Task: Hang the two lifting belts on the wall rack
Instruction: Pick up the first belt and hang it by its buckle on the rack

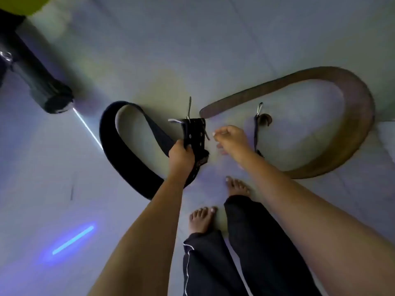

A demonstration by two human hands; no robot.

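Note:
A black lifting belt [111, 142] lies looped on the pale floor at centre left. My left hand [180, 153] is closed around its buckle end, where metal prongs stick up. A brown lifting belt [350, 124] curls in a big arc on the floor at the right, its buckle strap [256, 129] lying inside the arc. My right hand [229, 137] hovers between the two belts with fingers loosely curled, holding nothing. No wall rack is in view.
A black padded machine leg or bench post [40, 82] slants in from the upper left. My bare feet [203, 218] and dark trousers [245, 242] stand just below the belts. A blue light reflection [72, 240] shines on the floor at lower left.

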